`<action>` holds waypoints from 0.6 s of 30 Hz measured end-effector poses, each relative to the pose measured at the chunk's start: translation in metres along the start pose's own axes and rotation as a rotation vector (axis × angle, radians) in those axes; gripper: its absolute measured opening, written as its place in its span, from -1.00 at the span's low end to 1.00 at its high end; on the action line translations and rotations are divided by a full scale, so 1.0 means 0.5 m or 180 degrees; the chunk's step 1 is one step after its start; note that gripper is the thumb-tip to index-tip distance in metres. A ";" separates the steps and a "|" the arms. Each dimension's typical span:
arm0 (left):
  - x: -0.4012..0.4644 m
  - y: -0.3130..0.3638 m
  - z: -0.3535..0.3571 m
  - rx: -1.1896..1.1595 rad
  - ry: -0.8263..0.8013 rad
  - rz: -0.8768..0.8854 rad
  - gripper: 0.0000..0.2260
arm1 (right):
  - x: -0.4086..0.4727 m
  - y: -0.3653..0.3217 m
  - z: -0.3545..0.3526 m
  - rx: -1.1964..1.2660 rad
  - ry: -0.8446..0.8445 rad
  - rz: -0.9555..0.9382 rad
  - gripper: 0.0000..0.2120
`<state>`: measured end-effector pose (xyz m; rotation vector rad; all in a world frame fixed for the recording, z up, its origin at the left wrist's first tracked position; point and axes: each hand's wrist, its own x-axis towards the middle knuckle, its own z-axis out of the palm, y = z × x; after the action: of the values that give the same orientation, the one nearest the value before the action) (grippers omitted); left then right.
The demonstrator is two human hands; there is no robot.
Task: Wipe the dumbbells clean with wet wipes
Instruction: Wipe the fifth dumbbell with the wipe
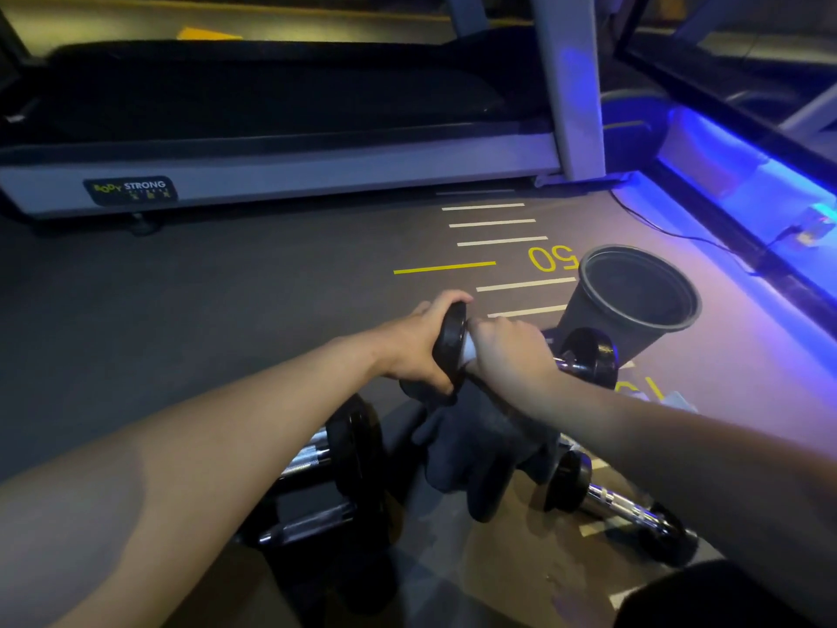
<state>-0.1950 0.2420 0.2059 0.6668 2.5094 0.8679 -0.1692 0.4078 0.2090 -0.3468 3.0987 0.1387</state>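
The left hand (414, 344) gripped the near black end plate of a dumbbell (453, 339), with fingers curled over the plate's top edge and the thumb beneath. The right hand (512, 351) was clenched around the handle of that same dumbbell, with a white wet wipe (469, 351) showing between the fingers and the plate. The dumbbell was held above the floor (226, 310), its far end plate lying close to a black bucket (634, 301) tipped on its side. A dark cloth (475, 451) hung or lay directly below the hands; which could not be determined. A second dumbbell (620, 505) with a chrome handle rested on the floor to the right of the cloth. Further dumbbells (335, 469) lay to the left of the cloth. A treadmill (281, 170) stood beyond, well apart from the hands.
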 end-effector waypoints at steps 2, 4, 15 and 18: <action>0.003 0.001 -0.002 0.0000 -0.0013 -0.0038 0.05 | -0.008 -0.005 0.014 -0.0166 0.0249 -0.0035 -0.76; 0.004 0.003 -0.001 0.0010 0.0004 -0.0082 0.05 | -0.003 -0.001 0.016 -0.0172 0.0211 -0.0051 -0.76; 0.001 0.011 0.009 0.0122 0.0031 -0.0136 0.01 | 0.061 0.050 -0.037 0.1194 -0.1457 0.0022 -0.70; 0.000 0.005 0.003 0.0133 0.0050 -0.0071 0.02 | 0.054 0.040 -0.021 0.0998 -0.1105 0.0098 -0.71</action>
<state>-0.1934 0.2445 0.2063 0.6464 2.5505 0.8180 -0.2000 0.4203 0.2206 -0.2343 2.7224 -0.2566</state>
